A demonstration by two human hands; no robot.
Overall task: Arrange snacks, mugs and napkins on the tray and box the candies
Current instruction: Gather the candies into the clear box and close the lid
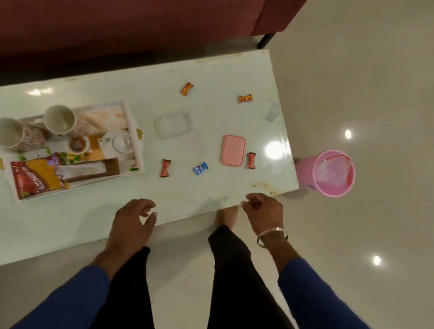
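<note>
Both hands hover loosely curled and hold nothing at the worktop's (104, 232) near edge: left hand (130, 224), right hand (263, 210). The tray (133, 135) at left carries two mugs (59, 119) on their sides, mouths facing near, and a snack packet (36, 179). Right of it stand a clear box (172, 125) and a pink lid (233, 150), long axis near-to-far, with five candies (165, 168) scattered around.

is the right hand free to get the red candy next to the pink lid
Probably yes. The right hand holds nothing and hangs at the table's near edge; bare tabletop lies between it and the red candy beside the pink lid.
</note>
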